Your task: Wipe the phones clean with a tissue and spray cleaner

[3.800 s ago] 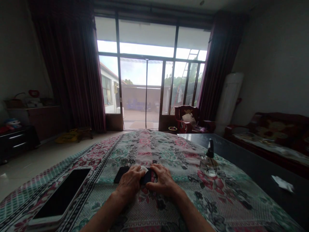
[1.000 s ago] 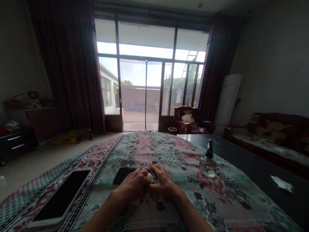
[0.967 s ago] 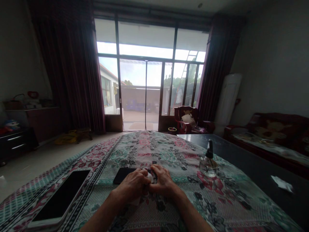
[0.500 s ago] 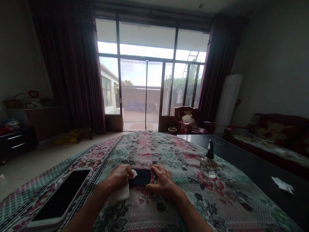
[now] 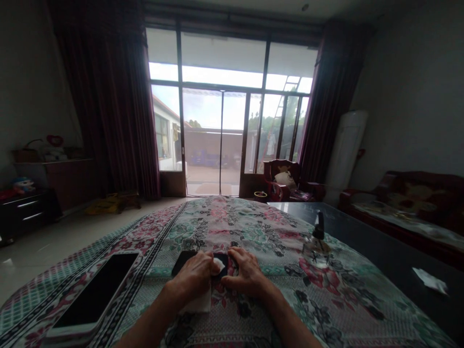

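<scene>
A dark smartphone (image 5: 180, 261) lies flat on the flowered cloth in front of me. My left hand (image 5: 195, 270) is closed around a white tissue (image 5: 219, 265) and presses it against the phone's face, covering the phone's middle. Part of the tissue hangs below that hand onto the cloth. With thumb and fingers at its near and far corners, my right hand (image 5: 244, 271) grips the right end of the phone. To the left lies a larger white-framed device with a black screen (image 5: 99, 287).
A clear bottle with a black pump top (image 5: 316, 249) stands on the tablecloth (image 5: 275, 309) to the right. Beyond it, a crumpled white tissue (image 5: 430, 281) rests on the dark tabletop (image 5: 384, 261). Wooden seats (image 5: 416, 193) and a glass door (image 5: 232, 145) are farther off.
My left hand has slid right along the phone with the tissue, uncovering the phone's left end. My right hand keeps its grip. The view has shifted slightly.
</scene>
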`<act>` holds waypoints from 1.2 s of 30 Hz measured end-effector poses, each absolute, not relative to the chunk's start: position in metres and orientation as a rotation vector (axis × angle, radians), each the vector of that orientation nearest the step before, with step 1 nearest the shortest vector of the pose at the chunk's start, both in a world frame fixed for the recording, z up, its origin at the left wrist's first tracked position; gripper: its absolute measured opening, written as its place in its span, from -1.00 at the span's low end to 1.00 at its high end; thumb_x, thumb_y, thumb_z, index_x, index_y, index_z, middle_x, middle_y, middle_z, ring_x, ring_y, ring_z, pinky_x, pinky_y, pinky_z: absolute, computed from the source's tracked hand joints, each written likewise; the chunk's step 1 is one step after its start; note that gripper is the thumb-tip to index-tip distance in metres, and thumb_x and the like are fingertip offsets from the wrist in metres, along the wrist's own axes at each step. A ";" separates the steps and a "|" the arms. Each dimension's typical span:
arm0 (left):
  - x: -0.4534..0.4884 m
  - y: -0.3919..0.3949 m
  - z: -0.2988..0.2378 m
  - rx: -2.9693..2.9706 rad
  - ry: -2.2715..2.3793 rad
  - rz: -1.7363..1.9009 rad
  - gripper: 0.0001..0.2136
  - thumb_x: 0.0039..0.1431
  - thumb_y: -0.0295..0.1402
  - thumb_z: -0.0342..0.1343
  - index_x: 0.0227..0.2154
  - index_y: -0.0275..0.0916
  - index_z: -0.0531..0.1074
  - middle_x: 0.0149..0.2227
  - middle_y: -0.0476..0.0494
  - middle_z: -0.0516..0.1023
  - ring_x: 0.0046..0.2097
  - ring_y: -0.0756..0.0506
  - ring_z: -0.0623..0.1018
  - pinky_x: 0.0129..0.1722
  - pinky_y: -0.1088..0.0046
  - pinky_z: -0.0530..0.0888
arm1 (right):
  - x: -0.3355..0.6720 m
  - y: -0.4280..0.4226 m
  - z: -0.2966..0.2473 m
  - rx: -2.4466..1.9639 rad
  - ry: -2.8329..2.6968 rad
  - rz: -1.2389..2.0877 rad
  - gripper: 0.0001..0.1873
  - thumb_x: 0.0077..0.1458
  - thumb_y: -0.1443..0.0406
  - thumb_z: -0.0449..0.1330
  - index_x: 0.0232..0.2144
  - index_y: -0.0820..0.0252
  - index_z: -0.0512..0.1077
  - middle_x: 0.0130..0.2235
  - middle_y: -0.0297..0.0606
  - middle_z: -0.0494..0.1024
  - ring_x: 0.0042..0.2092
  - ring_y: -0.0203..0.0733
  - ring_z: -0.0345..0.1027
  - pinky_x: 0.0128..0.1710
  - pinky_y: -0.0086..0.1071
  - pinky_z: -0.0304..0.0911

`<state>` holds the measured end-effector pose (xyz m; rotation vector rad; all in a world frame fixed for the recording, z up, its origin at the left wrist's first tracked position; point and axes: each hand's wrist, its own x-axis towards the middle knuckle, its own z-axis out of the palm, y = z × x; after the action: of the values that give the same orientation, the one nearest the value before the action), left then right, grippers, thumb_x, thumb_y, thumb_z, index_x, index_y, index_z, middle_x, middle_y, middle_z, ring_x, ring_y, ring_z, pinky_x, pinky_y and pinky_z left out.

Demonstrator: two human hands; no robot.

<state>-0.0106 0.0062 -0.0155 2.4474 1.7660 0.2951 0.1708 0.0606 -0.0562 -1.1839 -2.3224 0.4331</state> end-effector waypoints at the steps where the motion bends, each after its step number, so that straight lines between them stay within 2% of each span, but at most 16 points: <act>1: -0.008 0.005 -0.015 2.471 1.727 0.298 -0.77 0.07 -0.43 -0.07 -0.41 -0.17 0.52 -0.32 -0.07 0.45 -0.24 -0.10 0.42 -0.26 0.46 0.29 | 0.171 0.061 -0.057 -1.184 -2.322 0.428 -0.27 -0.27 0.11 0.32 0.02 0.16 0.34 0.12 -0.13 0.33 0.13 0.05 0.16 0.12 -0.17 0.00; 7: -0.019 0.013 -0.017 2.467 1.681 0.381 -0.76 0.04 -0.48 -0.06 -0.47 -0.17 0.53 -0.37 -0.04 0.46 -0.29 -0.07 0.43 -0.29 0.50 0.29 | 0.171 0.062 -0.060 -1.192 -2.334 0.417 -0.26 -0.26 0.10 0.32 0.03 0.14 0.33 0.13 -0.15 0.32 0.14 0.05 0.14 0.12 -0.18 -0.01; 13: -0.049 0.026 -0.025 2.262 2.054 0.337 -0.68 0.11 -0.53 -0.12 -0.32 -0.16 0.55 -0.26 -0.12 0.49 -0.20 -0.11 0.46 -0.23 0.46 0.32 | 0.172 0.060 -0.057 -1.182 -2.332 0.419 -0.27 -0.24 0.10 0.32 0.03 0.16 0.33 0.11 -0.15 0.34 0.12 0.04 0.16 0.11 -0.20 -0.01; 19: -0.046 0.021 -0.028 2.180 2.356 0.260 -0.65 0.19 -0.55 -0.19 -0.14 -0.24 0.48 -0.16 -0.20 0.48 -0.07 -0.16 0.41 -0.06 0.39 0.31 | 0.172 0.062 -0.057 -1.187 -2.336 0.423 -0.26 -0.24 0.09 0.31 0.04 0.16 0.32 0.13 -0.14 0.32 0.13 0.04 0.15 0.12 -0.21 -0.03; 24: -0.024 0.018 -0.031 2.422 2.102 0.308 -0.67 0.16 -0.55 -0.14 -0.19 -0.19 0.49 -0.17 -0.16 0.49 -0.09 -0.16 0.41 -0.10 0.40 0.35 | 0.172 0.062 -0.059 -1.175 -2.330 0.409 -0.28 -0.24 0.09 0.31 0.03 0.15 0.33 0.11 -0.15 0.34 0.11 0.03 0.17 0.10 -0.20 -0.01; 30: -0.004 0.018 -0.037 2.629 1.647 0.463 -0.68 0.18 -0.40 -0.04 -0.04 -0.03 0.42 -0.02 -0.09 0.43 0.02 -0.16 0.37 -0.06 0.42 0.37 | 0.171 0.065 -0.063 -1.179 -2.322 0.414 -0.28 -0.24 0.09 0.30 0.03 0.14 0.34 0.14 -0.14 0.31 0.17 0.03 0.11 0.15 -0.19 -0.06; 36: -0.013 0.021 -0.034 2.504 1.773 0.442 -0.68 0.21 -0.42 -0.10 -0.08 -0.02 0.45 -0.04 -0.09 0.44 0.01 -0.13 0.38 -0.10 0.44 0.38 | 0.170 0.064 -0.061 -1.185 -2.328 0.403 -0.29 -0.25 0.10 0.31 0.02 0.14 0.34 0.12 -0.16 0.34 0.13 0.02 0.15 0.12 -0.19 -0.02</act>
<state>-0.0126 0.0210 -0.0338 2.5036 1.7725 0.4424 0.1703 0.0640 -0.0610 -1.1848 -2.3279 0.4035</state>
